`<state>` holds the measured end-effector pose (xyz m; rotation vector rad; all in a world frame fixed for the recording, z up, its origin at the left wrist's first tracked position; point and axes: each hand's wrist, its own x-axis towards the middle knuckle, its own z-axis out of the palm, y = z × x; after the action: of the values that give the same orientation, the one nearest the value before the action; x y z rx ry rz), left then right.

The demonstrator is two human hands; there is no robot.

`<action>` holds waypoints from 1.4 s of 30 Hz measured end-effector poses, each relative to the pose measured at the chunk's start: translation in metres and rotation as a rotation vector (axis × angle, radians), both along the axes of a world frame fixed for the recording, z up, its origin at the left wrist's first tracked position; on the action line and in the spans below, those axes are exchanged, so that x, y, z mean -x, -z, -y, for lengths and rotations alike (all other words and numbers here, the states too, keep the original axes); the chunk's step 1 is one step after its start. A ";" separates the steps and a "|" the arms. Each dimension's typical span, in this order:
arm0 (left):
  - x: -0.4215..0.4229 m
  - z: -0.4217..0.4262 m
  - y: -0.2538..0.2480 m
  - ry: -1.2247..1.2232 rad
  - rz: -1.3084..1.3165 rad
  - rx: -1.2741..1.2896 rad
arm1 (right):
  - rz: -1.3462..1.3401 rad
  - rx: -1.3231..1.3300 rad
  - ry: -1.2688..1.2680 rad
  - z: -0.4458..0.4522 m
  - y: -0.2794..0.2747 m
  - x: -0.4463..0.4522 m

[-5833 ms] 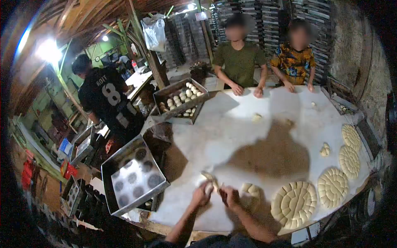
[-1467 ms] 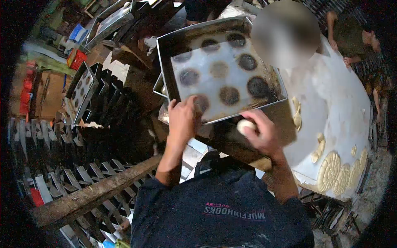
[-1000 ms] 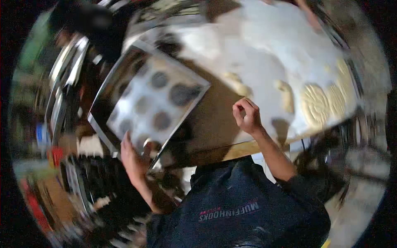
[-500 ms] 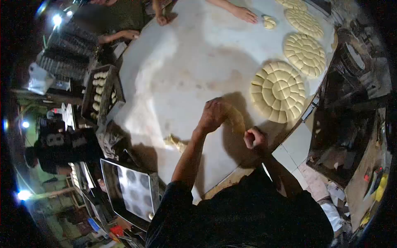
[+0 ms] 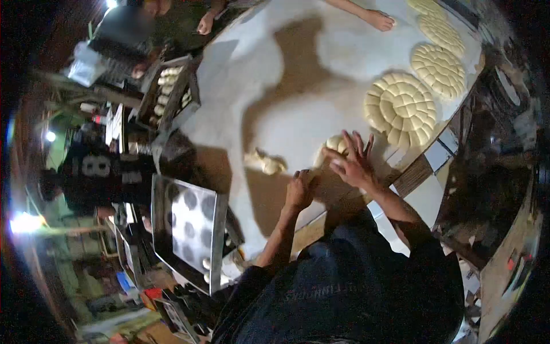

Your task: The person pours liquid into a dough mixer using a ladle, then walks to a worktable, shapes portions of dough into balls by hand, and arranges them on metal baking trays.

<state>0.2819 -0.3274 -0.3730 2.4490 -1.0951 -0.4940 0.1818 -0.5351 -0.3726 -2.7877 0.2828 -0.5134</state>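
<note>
My right hand (image 5: pixel 354 163) has its fingers spread over a curved piece of pale dough (image 5: pixel 334 143) near the table's front edge. Just left of it, my left hand (image 5: pixel 299 190) is closed, its fingertips near the dough's lower end; what they pinch is hidden. A small twisted dough piece (image 5: pixel 267 163) lies further left on the pale tabletop (image 5: pixel 229 74). To the right, a large round dough cut into segments (image 5: pixel 401 109) lies flat, with several more rounds behind it, such as this one (image 5: pixel 438 71).
A metal tray (image 5: pixel 220 241) with dark round marks stands at the left, two small dough balls in its near corner. Behind it is a crate (image 5: pixel 191 94) of dough balls. Another person's hand (image 5: pixel 380 20) rests at the table's far side. A person in black (image 5: pixel 109 172) stands left.
My right hand, holding a dough ball by the tray 1.5 s ago, has moved from the table edge onto the curved dough and spread its fingers. My left hand has drawn back from that dough toward me.
</note>
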 end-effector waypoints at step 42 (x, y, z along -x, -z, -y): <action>0.072 -0.128 0.001 -0.490 -0.084 0.153 | 0.079 -0.039 -1.115 -0.061 0.022 -0.040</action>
<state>0.2098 -0.1992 -0.3742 2.4171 -0.4498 -0.3362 0.2218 -0.4737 -0.3946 -2.3627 -1.1802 -0.2967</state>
